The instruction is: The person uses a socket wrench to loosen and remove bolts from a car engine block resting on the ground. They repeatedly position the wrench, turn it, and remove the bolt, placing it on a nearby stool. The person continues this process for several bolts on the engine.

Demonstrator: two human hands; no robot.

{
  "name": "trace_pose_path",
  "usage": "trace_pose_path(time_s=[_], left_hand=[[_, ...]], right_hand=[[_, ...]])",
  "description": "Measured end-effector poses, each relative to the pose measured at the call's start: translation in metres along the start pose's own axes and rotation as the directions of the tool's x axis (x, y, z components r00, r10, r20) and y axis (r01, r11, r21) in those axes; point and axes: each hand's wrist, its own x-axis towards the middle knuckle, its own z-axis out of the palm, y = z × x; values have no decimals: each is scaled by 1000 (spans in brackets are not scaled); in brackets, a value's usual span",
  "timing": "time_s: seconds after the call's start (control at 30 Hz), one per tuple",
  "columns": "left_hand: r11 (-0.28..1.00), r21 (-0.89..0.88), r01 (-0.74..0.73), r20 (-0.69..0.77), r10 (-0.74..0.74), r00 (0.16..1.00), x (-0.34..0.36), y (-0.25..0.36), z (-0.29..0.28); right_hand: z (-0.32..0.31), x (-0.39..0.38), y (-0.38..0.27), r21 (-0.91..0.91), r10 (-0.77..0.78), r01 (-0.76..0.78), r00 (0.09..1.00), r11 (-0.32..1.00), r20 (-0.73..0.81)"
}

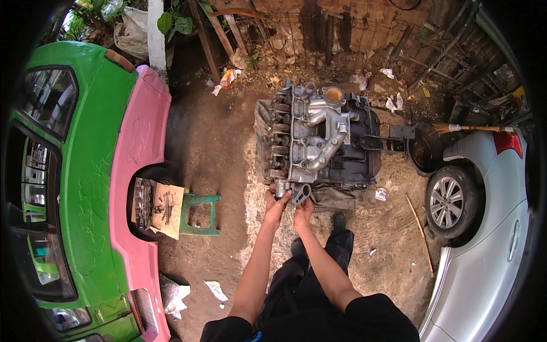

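Observation:
An engine [350, 119] lies on the ground on grey cloth, with a silver intake manifold [327, 139] and a row of valve-train parts [280, 134] along its left. At its near end, my left hand [275, 208] has its fingers closed on a cylindrical silver fitting [282, 189]. Just beside it, my right hand [303, 214] is closed around a silver metal housing [302, 195] with an oblong opening, held against the engine's near end. Whether that housing is attached to the engine is hard to tell.
A green and pink van [134, 119] flanks the left; a silver car [493, 222] the right. A green stool [205, 231] holds cardboard with metal parts [166, 211]. A black pan [424, 148], a stick [419, 228] and paper scraps [216, 290] lie about. A littered wall [319, 34] stands behind.

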Motion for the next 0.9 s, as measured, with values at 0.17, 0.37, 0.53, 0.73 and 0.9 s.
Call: trace_pose_path(time_s=[0.17, 0.37, 0.53, 0.73, 0.9], left_hand=[[999, 13, -48, -3, 48, 999, 5, -8, -5], [992, 28, -126, -69, 128, 989, 10, -22, -4], [998, 43, -39, -44, 40, 998, 10, -23, -9], [996, 86, -27, -93, 35, 995, 15, -26, -10], [982, 141, -123, -52, 132, 990, 12, -23, -8]], right_hand=[[0, 5, -1, -67, 84, -85, 996, 994, -26], [-25, 23, -70, -844, -199, 500, 863, 195, 465], [-35, 8, -101, -668, -283, 734, 619, -122, 733], [-47, -7, -55, -579, 133, -75, 989, 812, 58], [-28, -3, -21, -232, 105, -57, 975, 971, 196]])
